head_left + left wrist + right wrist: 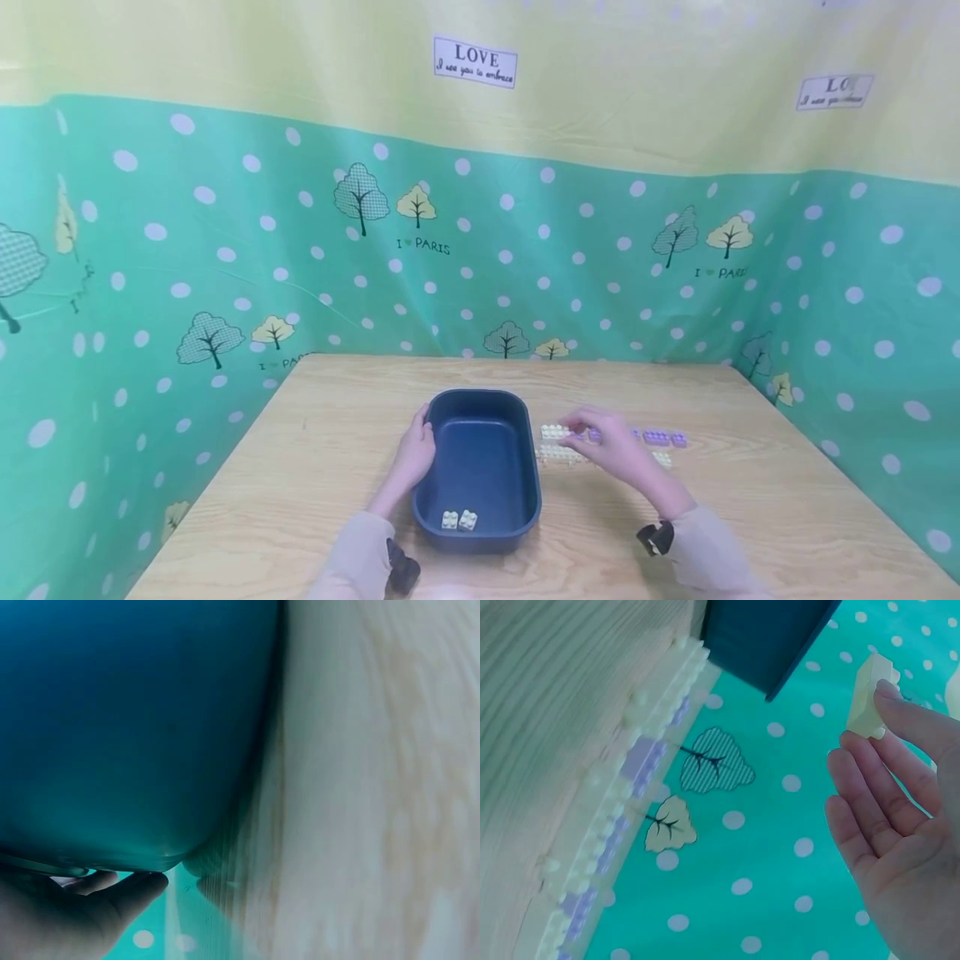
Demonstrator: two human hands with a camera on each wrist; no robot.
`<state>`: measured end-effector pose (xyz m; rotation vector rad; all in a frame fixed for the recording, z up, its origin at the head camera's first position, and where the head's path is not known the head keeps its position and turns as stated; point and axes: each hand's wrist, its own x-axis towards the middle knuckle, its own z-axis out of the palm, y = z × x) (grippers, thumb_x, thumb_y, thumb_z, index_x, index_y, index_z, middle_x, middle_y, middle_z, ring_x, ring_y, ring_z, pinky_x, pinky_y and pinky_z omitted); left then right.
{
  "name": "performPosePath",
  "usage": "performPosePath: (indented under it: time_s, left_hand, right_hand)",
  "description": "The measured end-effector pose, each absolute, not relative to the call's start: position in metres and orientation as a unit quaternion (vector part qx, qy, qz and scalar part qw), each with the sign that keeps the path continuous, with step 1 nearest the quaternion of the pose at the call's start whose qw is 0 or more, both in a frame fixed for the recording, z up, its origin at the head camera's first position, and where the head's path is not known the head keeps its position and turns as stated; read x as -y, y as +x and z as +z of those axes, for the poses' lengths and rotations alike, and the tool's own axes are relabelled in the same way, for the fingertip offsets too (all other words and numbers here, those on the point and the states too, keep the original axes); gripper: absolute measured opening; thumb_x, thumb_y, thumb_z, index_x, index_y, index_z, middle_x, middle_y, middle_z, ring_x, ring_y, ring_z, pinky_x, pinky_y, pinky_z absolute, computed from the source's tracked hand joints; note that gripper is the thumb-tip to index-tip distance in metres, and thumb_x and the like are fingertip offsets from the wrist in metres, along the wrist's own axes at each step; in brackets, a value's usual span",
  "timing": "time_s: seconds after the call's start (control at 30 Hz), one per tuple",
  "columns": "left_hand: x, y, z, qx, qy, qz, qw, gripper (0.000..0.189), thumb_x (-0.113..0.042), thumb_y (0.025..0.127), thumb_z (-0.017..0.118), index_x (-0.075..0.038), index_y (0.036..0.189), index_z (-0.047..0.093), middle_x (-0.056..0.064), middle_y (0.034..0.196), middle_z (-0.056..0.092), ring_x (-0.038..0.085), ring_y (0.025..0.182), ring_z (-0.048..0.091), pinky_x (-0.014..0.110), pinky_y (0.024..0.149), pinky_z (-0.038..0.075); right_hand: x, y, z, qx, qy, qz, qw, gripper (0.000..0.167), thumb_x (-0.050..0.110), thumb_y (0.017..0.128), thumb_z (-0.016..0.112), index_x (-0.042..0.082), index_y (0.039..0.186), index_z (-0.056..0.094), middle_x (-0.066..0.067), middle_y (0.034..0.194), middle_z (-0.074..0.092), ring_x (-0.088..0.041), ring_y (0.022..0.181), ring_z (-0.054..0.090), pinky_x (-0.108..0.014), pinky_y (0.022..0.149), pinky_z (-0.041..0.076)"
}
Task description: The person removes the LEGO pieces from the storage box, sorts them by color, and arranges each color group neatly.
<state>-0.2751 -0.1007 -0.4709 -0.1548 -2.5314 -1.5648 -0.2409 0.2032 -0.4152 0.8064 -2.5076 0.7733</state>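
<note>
A dark blue bin (480, 462) stands on the table, with two small cream toy bricks (459, 520) lying at its near end. My left hand (415, 454) grips the bin's left rim; in the left wrist view the bin's wall (127, 735) hides part of the fingers (135, 896). To the right of the bin, my right hand (611, 446) is raised over rows of bricks. Its thumb and fingertips pinch a pale cream toy brick (870, 694), clearly seen in the right wrist view, above the table and apart from the rows.
Cream bricks (557, 452) and purple bricks (657, 437) lie in rows right of the bin, partly hidden by the right hand. The wooden table (337, 400) is enclosed by a green dotted curtain (540, 250) at the back and sides.
</note>
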Motion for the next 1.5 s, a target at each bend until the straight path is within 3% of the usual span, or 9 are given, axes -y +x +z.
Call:
performPosePath:
  time_s: [0.37,0.6,0.93,1.2,1.5]
  left_hand:
    - [0.099,-0.272,-0.470,0.843,-0.053,-0.529,0.081,0.047,-0.006,0.099,0.030,0.010,0.143,0.024,0.032,0.145,0.029,0.047,0.134,0.029,0.057,0.112,0.025]
    - [0.101,-0.270,-0.472,0.836,-0.071,-0.532,0.110,0.048,-0.013,0.100,0.027,0.010,0.143,0.024,0.035,0.142,0.032,0.051,0.130,0.031,0.060,0.109,0.028]
    - [0.100,-0.271,-0.468,0.845,-0.048,-0.527,0.076,0.047,-0.006,0.099,0.029,0.011,0.143,0.023,0.032,0.145,0.029,0.047,0.133,0.029,0.057,0.111,0.026]
    - [0.100,-0.274,-0.473,0.845,-0.047,-0.528,0.070,0.047,-0.007,0.100,0.027,0.010,0.143,0.022,0.032,0.146,0.028,0.047,0.134,0.028,0.057,0.111,0.025]
    - [0.101,-0.274,-0.471,0.846,-0.046,-0.526,0.074,0.047,-0.007,0.099,0.028,0.010,0.143,0.022,0.031,0.146,0.028,0.047,0.134,0.028,0.057,0.112,0.025]
  right_hand:
    - [-0.240,-0.241,-0.422,0.911,0.242,0.273,0.193,0.026,0.014,0.078,0.074,0.007,0.102,0.069,-0.001,0.096,0.070,-0.017,0.085,0.066,-0.035,0.076,0.058]
    - [-0.261,-0.241,-0.421,0.920,0.213,0.254,0.208,0.024,0.013,0.078,0.074,0.007,0.100,0.069,-0.001,0.094,0.070,-0.020,0.084,0.066,-0.039,0.076,0.058]
    - [-0.288,-0.238,-0.420,0.929,0.181,0.249,0.208,0.024,0.016,0.079,0.073,0.006,0.101,0.068,-0.004,0.093,0.070,-0.024,0.084,0.065,-0.044,0.077,0.056]
    - [-0.309,-0.235,-0.420,0.929,0.177,0.223,0.235,0.025,0.015,0.078,0.074,0.004,0.100,0.068,-0.006,0.091,0.070,-0.024,0.081,0.065,-0.038,0.071,0.057]
    - [-0.325,-0.238,-0.423,0.932,0.163,0.204,0.253,0.024,0.012,0.077,0.075,0.004,0.098,0.068,-0.008,0.088,0.071,-0.028,0.080,0.065,-0.047,0.074,0.055]
